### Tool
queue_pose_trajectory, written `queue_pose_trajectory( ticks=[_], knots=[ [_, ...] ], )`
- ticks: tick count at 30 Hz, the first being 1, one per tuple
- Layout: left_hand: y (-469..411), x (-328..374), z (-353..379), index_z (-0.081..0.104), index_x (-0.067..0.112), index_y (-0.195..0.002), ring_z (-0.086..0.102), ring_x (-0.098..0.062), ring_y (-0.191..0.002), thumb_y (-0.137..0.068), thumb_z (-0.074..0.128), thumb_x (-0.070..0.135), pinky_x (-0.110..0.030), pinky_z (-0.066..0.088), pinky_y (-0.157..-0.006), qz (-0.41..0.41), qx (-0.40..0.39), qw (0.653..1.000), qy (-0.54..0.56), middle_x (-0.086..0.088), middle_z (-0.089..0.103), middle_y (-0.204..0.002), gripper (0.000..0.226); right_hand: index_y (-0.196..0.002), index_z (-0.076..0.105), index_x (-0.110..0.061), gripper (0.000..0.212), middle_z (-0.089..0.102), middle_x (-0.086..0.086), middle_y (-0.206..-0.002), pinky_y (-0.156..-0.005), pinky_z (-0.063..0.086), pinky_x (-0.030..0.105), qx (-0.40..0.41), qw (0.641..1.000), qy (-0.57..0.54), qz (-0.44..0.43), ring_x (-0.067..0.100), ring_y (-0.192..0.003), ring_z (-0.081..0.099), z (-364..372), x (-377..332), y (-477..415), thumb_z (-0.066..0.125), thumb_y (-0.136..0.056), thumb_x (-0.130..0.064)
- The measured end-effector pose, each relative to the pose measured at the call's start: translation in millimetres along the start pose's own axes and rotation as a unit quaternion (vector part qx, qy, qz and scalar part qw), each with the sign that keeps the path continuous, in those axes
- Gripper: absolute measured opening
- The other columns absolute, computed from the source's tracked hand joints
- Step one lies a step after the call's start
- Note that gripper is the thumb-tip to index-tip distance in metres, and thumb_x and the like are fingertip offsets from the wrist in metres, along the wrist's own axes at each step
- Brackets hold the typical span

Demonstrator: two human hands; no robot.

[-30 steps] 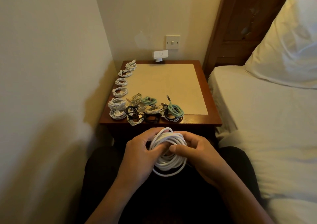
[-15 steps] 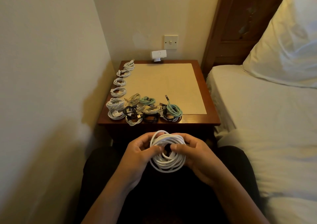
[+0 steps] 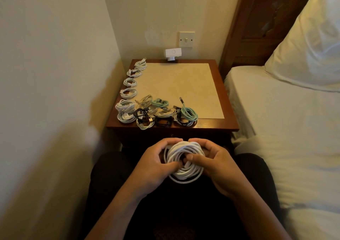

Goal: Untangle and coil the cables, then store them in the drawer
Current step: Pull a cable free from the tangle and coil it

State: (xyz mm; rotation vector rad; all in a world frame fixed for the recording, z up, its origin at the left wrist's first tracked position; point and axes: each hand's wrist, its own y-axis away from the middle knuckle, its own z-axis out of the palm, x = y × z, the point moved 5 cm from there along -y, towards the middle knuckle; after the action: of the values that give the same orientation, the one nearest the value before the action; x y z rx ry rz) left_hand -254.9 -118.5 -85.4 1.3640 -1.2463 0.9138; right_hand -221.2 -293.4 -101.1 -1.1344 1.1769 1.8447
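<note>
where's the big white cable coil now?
Head view, bottom centre: white cable coil held between left hand and right hand over the lap, just before the bedside table.

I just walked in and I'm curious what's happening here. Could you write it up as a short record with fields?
place: nightstand between a wall and a bed
held: large white coil, over the lap
left hand: grips the coil's left side
right hand: grips its right side
left edge of nightstand: row of small white coils
front edge: teal cable, black cable, and others, all coiled
also: mat; white gadget at the back
</note>
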Motion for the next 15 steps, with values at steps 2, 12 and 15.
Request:
queue_pose_trajectory(
  ticks=[2, 12, 15],
  knots=[
    [0.1, 0.1, 0.2, 0.063, 0.036, -0.130, 0.068, -0.008, -0.110, -0.085, 0.077, 0.005, -0.039, 0.057, -0.098, 0.017, 0.003, 0.999, -0.044, 0.010, 0.070, -0.119, 0.057, -0.131, 0.060, -0.013, 0.048, 0.077, 0.014, -0.111, -0.093, 0.058, 0.047, -0.001, 1.000, 0.013, -0.004, 0.031, -0.104, 0.075, 1.0, 1.0, 0.7, 0.073, -0.086, 0.000],
    [1.9, 19.5, 3.5, 0.052, 0.037, -0.141, 0.061, 0.001, -0.110, -0.084, 0.077, 0.008, -0.020, 0.054, -0.090, 0.124, 0.078, 0.976, -0.159, 0.016, 0.059, -0.123, 0.068, -0.134, 0.060, -0.010, 0.046, 0.073, 0.016, -0.121, -0.098, 0.056, 0.046, -0.039, 0.997, -0.067, 0.029, 0.032, -0.114, 0.071, 5.6, 5.6, 0.3, 0.070, -0.090, -0.002],
    [-4.7, 10.3, -1.9, 0.052, 0.038, -0.138, 0.066, -0.003, -0.109, -0.085, 0.076, 0.008, -0.028, 0.056, -0.095, 0.048, 0.041, 0.996, -0.063, 0.011, 0.068, -0.120, 0.065, -0.133, 0.060, -0.011, 0.049, 0.074, 0.015, -0.120, -0.098, 0.055, 0.046, -0.015, 0.996, -0.088, 0.005, 0.031, -0.113, 0.071, 0.3, 0.9, 1.4, 0.069, -0.087, 0.002]
  ],
)
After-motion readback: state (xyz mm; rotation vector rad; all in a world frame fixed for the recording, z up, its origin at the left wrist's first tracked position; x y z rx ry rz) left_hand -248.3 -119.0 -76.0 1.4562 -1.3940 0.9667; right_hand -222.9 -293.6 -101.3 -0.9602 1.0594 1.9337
